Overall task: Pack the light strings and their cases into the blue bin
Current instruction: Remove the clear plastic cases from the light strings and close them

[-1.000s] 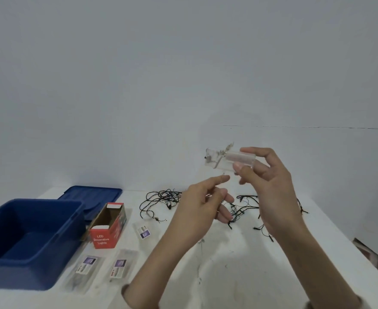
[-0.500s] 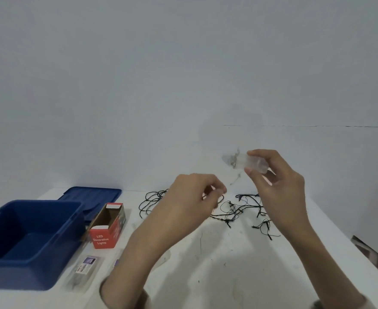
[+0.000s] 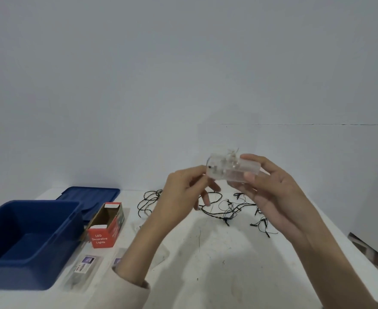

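Plain grey wall (image 3: 183, 63) rises behind a white table (image 3: 228, 264). At the table's left edge sits the open blue bin (image 3: 16, 275), with its lid (image 3: 90, 194) lying flat behind it. Just right of the bin lies a red carton (image 3: 104, 238), its top open. Black light strings (image 3: 226, 208) sprawl loose on the far side of the table. Above them the right hand (image 3: 279, 197) grips a clear case (image 3: 232, 169) between thumb and fingers, while the left hand (image 3: 179, 192) pinches its left end. A labelled plastic packet (image 3: 83, 267) lies in front of the carton.

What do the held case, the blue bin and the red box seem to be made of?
Case: likely hard clear plastic; see-through, faintly glossy.
Bin: likely plastic; smooth moulded walls, dull sheen.
Box: cardboard; brown inside, printed red outside.
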{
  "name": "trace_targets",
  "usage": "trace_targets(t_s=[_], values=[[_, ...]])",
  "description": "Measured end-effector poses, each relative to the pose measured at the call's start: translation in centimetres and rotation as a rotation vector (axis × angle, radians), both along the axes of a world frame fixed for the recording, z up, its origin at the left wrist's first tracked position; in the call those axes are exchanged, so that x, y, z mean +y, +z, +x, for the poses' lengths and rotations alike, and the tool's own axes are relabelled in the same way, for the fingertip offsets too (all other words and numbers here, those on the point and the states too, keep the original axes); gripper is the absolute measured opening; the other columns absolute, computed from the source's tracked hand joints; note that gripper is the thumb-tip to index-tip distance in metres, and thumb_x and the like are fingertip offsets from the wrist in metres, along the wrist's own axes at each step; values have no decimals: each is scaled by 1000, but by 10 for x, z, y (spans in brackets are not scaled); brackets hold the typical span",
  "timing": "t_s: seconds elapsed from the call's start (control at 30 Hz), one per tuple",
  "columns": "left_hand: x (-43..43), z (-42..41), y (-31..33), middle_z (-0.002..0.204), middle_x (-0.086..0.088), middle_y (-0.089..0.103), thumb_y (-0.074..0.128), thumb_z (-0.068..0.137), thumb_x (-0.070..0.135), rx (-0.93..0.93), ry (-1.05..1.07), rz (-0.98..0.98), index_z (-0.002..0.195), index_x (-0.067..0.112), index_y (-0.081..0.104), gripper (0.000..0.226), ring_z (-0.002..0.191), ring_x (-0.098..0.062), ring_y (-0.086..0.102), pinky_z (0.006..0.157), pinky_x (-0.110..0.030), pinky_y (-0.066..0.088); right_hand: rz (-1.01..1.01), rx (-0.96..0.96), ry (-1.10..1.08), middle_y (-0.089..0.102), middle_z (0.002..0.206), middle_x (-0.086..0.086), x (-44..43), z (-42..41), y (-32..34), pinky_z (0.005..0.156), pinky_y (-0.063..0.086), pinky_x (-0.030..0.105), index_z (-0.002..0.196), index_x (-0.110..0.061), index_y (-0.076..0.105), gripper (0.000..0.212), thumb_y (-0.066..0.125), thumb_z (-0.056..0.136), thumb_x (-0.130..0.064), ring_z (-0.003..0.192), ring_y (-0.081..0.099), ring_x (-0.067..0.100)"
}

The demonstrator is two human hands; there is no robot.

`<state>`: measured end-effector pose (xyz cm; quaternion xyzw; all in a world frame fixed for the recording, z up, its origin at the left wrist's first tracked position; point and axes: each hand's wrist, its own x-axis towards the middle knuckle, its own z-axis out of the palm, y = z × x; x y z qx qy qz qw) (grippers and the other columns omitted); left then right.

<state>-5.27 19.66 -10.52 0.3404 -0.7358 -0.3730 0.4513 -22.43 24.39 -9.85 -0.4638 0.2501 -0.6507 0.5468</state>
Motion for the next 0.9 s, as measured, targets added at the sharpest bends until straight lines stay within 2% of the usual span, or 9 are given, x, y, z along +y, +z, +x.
trace_targets(t_s=[0.1, 0.2, 0.37, 0.47, 0.6, 0.67, 0.73, 0.8, 0.9], values=[[10, -5, -11, 68, -2, 69, 51, 94, 15, 176, -106, 167, 96, 17, 69, 18, 47, -13, 55, 40, -19, 39, 76, -217, -78, 72, 94, 14, -4, 7, 1, 76, 57, 29, 102, -3, 59, 33, 63, 69, -2, 90, 71, 25], [17, -9, -20, 67, 1, 67, 51, 94, 12, 149, -103, 205, 104, 17, 68, 20, 45, -11, 56, 45, -19, 44, 93, -284, -177, 71, 100, 16, -7, 9, -2, 84, 56, 31, 104, -4, 58, 24, 56, 81, 2, 97, 69, 26], [32, -13, -21, 82, 9, 65, 45, 97, 18, -293, 34, -25, 126, 26, 55, 31, 53, -10, 60, 65, -24, 51, 14, -100, -450, 74, 94, 8, -5, 14, -8, 83, 55, 25, 103, -7, 60, 23, 59, 83, 5, 98, 69, 20], [39, -12, -13, 98, 5, 64, 36, 99, 21, -611, 175, -351, 129, 26, 48, 32, 85, -21, 61, 81, -36, 47, -23, 197, -667, 72, 99, 3, -4, 16, -13, 86, 52, 22, 101, -18, 64, 25, 66, 83, -1, 101, 66, 13], [39, -8, 5, 87, 1, 60, 55, 89, 9, -762, 269, -686, 107, 21, 59, 22, 78, -26, 62, 56, -37, 44, -87, 630, -711, 65, 89, -12, 1, 21, -17, 68, 43, 2, 99, -27, 63, 28, 64, 85, -3, 75, 62, -10], [27, -2, 12, 70, 5, 59, 75, 70, 6, -793, 262, -858, 88, 22, 66, 26, 61, -21, 61, 40, -27, 33, -78, 786, -638, 65, 87, -11, 3, 19, -17, 66, 43, 2, 103, -30, 62, 33, 62, 85, -2, 70, 61, -6], [7, 3, 13, 67, 8, 59, 79, 66, 9, -723, 266, -982, 83, 23, 68, 25, 60, -18, 60, 36, -25, 35, -17, 846, -518, 67, 89, -4, 5, 13, -15, 66, 46, 9, 106, -34, 59, 39, 63, 83, -3, 70, 64, 5], [-5, 7, 16, 71, 10, 62, 69, 78, 20, -617, 197, -917, 86, 25, 71, 9, 70, -12, 56, 45, -28, 44, 39, 805, -351, 72, 88, 1, 6, 5, -11, 73, 48, 18, 106, -31, 59, 41, 67, 80, -1, 79, 68, 13], [-13, 11, 15, 78, 13, 69, 64, 86, 26, -300, 22, -395, 87, 28, 74, 10, 77, -1, 56, 67, -21, 47, 65, 577, -116, 74, 86, 9, 7, -3, -6, 71, 50, 21, 103, -14, 61, 36, 71, 71, -1, 80, 70, 21]])
